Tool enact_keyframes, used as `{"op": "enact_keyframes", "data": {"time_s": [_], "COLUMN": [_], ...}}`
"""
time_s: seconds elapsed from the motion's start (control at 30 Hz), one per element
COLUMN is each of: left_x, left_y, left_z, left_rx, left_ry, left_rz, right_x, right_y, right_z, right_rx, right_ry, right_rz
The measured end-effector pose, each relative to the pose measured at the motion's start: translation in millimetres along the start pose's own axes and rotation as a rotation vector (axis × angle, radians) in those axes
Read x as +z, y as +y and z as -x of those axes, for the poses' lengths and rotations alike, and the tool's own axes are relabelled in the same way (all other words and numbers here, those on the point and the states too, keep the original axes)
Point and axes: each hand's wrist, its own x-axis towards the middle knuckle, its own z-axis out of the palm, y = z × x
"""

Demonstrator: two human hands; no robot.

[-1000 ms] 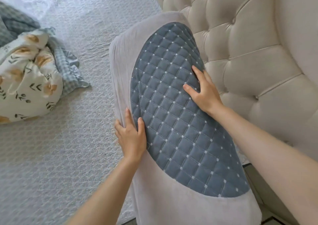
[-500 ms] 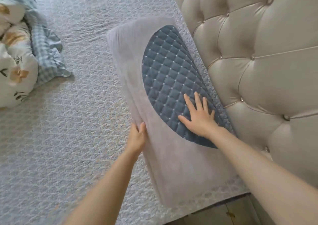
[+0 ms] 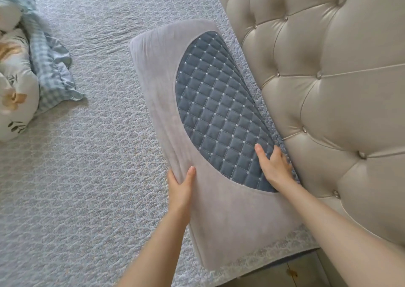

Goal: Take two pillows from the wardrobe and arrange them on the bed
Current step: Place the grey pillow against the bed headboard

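A grey pillow with a quilted blue oval panel lies flat on the bed, its long side along the tufted beige headboard. My left hand grips the pillow's near left edge, thumb on top and fingers under. On the pillow's right edge, my right hand has its thumb on the blue panel, while its fingers are tucked down between pillow and headboard. A second pillow, white with a floral print, lies at the far left of the bed.
A blue checked cloth with a ruffled edge lies bunched against the floral pillow. The bed is covered by a grey-blue quilted spread. The bed's near edge and a strip of floor show at the bottom right.
The pillow went from tilted up in my hands to lying flat by the headboard. My right hand slid from the panel's middle to the pillow's right edge; my left hand stays on the left edge.
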Motion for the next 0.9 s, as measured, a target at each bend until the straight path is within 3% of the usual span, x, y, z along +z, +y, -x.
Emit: {"op": "enact_keyframes", "data": {"time_s": [0.37, 0.57, 0.73, 0.9], "left_x": [26.9, 28.4, 19.9, -1.2], "left_y": [42.9, 27.8, 24.9, 13.9], "left_z": [-30.6, -22.4, -15.1, 13.7], "left_rx": [0.102, 0.108, 0.127, 0.123], "left_ry": [0.020, -0.038, -0.094, -0.191], "left_rz": [0.036, -0.001, -0.072, -0.222], "right_x": [-18.9, -9.5, 1.8, 2.2], "right_y": [-37.3, -37.3, -20.9, -17.9], "right_z": [-6.9, -2.4, 22.8, 49.4], "right_rx": [-0.249, -0.243, -0.294, -0.252], "right_ry": [0.015, -0.006, 0.109, 0.057], "right_rz": [0.021, 0.194, 0.306, 0.312]}}
